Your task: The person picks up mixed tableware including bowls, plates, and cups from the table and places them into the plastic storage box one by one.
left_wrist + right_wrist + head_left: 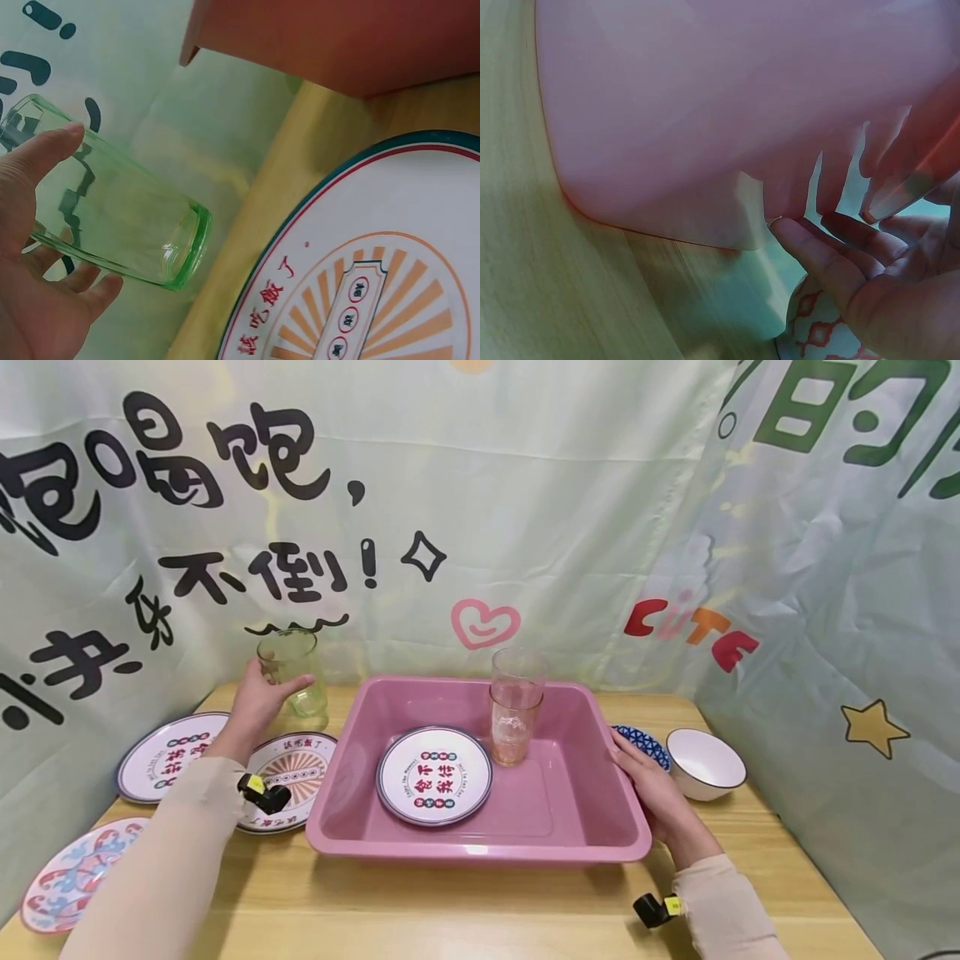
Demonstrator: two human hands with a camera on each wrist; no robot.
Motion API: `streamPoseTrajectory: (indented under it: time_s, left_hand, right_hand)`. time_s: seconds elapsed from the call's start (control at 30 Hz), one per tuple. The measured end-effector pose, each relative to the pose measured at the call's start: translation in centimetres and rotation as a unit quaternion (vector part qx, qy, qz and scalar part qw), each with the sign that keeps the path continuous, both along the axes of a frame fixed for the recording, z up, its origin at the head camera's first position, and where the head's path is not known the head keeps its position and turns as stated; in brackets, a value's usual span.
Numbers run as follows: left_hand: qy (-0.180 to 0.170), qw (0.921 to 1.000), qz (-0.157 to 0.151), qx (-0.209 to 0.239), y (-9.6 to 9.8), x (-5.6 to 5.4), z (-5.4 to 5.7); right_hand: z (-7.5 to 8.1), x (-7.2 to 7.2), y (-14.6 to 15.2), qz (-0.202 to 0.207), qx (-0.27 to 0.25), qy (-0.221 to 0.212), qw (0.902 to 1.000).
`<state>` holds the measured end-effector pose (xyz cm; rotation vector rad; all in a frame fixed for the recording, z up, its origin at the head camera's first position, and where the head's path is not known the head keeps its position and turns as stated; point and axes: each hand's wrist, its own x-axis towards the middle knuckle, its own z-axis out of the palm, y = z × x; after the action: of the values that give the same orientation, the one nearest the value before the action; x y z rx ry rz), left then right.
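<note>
My left hand (pixel 262 697) grips a clear green glass (pixel 112 195), thumb on one side and fingers on the other. In the head view that green glass is over the table's back left, beyond the plates. At the right side of a pink plastic basin (pixel 480 850), my right hand (pixel 656 789) holds the rim; its fingers (pixel 810 251) touch the outer wall below it. Inside the basin lie a white plate with red lettering (pixel 435 777) and, at the back, an amber glass (pixel 510 739) with a clearer glass (pixel 519 664) rising from its top.
Left of the basin lie a sunburst plate (pixel 300 760), a red-lettered plate (pixel 146 768) and a pink-and-blue patterned plate (pixel 78 872). To its right are a blue-patterned dish (pixel 645 743) and a white bowl (pixel 705 760). A printed cloth (pixel 585 543) hangs behind the table.
</note>
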<state>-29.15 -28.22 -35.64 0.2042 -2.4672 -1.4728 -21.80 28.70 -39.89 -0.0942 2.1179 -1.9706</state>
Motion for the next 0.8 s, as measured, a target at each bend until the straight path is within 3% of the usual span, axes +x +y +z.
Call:
streamPoseTrajectory:
  time_s: [0.8]
  left_hand:
    - [0.065, 0.9959, -0.036, 0.052, 2.3, 1.0, 4.9]
  right_hand:
    - [0.4, 0.4, -0.2, 0.017, -0.022, 0.011, 0.9996]
